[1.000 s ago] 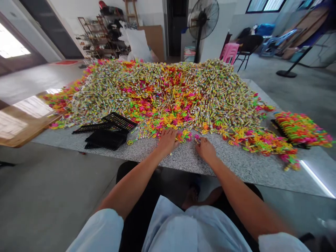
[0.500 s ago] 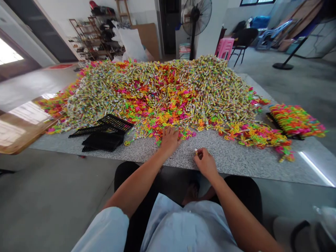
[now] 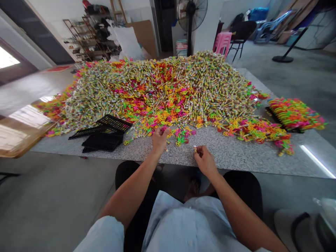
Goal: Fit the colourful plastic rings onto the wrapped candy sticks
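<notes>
A great heap of small candy-like tubes with white ends [image 3: 210, 84] is mixed with bright plastic rings and loops [image 3: 168, 115]. At its front edge is my left hand [image 3: 159, 140], fingers drawn together beside a pink piece; whether they grip it I cannot make out. My right hand [image 3: 206, 160] is closer to the table's front edge, thumb and fingers pinched on a small tube with a white end [image 3: 195, 148]. Between the hands, a loose cluster of green and pink loops [image 3: 181, 135] lies on the speckled stone table [image 3: 225, 150].
Black slotted trays [image 3: 103, 140] are stacked on the left of the table. Toward the right end, a black tray [image 3: 278, 120] holds rows of colourful looped pieces [image 3: 295, 112]. Behind the heap stand a fan [image 3: 191, 14] and pink stools [image 3: 222, 42]. A wooden table [image 3: 26, 138] adjoins at left.
My left hand has moved left, and its spread fingers have drawn together. The loop cluster beside it now shows more fully. My right hand keeps its pinch on the tube.
</notes>
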Motion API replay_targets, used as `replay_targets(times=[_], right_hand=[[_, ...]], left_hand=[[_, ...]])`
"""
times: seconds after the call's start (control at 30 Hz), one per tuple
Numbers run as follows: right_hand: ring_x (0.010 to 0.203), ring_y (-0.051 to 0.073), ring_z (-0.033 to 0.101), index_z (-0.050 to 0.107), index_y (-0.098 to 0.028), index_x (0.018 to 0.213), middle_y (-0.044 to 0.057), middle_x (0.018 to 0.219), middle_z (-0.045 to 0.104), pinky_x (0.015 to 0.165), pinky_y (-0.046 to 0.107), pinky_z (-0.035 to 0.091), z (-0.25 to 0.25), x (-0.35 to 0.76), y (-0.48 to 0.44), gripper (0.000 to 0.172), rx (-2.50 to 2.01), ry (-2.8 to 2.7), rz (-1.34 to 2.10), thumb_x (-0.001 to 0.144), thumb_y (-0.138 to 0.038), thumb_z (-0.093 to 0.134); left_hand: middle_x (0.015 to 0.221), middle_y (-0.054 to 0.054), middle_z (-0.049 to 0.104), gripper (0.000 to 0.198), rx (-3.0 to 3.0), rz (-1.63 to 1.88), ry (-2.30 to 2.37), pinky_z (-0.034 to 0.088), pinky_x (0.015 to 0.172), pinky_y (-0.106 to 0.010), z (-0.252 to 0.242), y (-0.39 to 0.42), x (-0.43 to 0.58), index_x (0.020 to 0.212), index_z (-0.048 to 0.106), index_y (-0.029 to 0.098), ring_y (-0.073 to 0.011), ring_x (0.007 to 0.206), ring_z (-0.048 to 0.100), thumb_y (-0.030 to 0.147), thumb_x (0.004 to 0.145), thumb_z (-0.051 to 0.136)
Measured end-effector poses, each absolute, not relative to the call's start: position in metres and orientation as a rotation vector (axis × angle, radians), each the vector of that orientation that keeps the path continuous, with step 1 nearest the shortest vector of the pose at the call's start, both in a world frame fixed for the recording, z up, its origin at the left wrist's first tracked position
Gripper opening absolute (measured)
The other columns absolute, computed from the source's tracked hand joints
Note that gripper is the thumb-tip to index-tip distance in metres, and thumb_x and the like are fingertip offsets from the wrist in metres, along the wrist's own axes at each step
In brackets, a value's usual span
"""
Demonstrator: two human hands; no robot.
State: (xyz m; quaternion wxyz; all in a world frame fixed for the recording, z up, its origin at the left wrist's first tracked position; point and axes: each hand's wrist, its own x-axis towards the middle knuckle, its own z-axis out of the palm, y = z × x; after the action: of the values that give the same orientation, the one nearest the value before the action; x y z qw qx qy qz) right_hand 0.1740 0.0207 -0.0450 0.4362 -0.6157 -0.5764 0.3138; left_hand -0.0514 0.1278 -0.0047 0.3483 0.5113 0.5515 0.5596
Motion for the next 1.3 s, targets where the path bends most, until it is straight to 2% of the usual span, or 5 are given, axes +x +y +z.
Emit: replay_targets(times=[0.17,0.5,0.83,1.0,1.3], right_hand=[[0.077,0.021,0.067,0.058,-0.024,0.103,0.003,0.088,0.072,0.073,0.033,0.051,-0.016,0.152,0.010,0.017,-1.335,-1.399,0.978,0.093,-0.038,0.055],[0.087,0.022,0.068,0.063,-0.022,0.110,0.006,0.101,0.074,0.080,0.034,0.051,-0.005,0.135,0.001,0.022,-1.352,-1.433,0.841,0.095,-0.033,0.053],[0.068,0.019,0.062,0.066,-0.022,0.100,0.003,0.084,0.071,0.062,0.030,0.048,-0.013,0.139,-0.001,0.020,-1.303,-1.295,1.062,0.091,-0.040,0.060],[0.046,0.012,0.047,0.062,-0.022,0.095,0.000,0.073,0.067,0.043,0.025,0.036,-0.018,0.133,-0.003,0.021,-1.201,-1.082,1.325,0.089,-0.043,0.062],[0.050,0.011,0.050,0.063,-0.022,0.101,-0.001,0.076,0.067,0.045,0.025,0.040,-0.014,0.124,-0.003,0.025,-1.054,-0.986,1.388,0.092,-0.046,0.063]], left_hand=[[0.091,-0.004,0.072,0.039,0.809,1.340,1.072,0.057,0.073,-0.031,0.004,0.101,-0.032,0.099,0.061,0.020,-0.0169,0.080,0.071,0.049,0.081,0.078],[0.097,-0.004,0.073,0.033,0.653,1.142,0.819,0.058,0.084,-0.032,0.014,0.055,-0.011,0.091,0.061,0.018,-0.0178,0.093,0.072,0.040,0.079,0.084],[0.078,0.001,0.066,0.042,0.464,1.179,0.958,0.046,0.052,-0.020,0.007,0.052,-0.013,0.087,0.064,0.017,-0.0085,0.062,0.062,0.045,0.070,0.090],[0.071,0.004,0.063,0.036,0.343,1.301,0.925,0.050,0.059,-0.021,0.011,0.050,-0.007,0.085,0.064,0.017,-0.0073,0.061,0.061,0.034,0.070,0.091],[0.085,-0.001,0.070,0.033,0.367,1.231,0.949,0.053,0.063,-0.024,0.011,0.042,-0.004,0.091,0.066,0.017,-0.0110,0.071,0.066,0.032,0.071,0.088]])
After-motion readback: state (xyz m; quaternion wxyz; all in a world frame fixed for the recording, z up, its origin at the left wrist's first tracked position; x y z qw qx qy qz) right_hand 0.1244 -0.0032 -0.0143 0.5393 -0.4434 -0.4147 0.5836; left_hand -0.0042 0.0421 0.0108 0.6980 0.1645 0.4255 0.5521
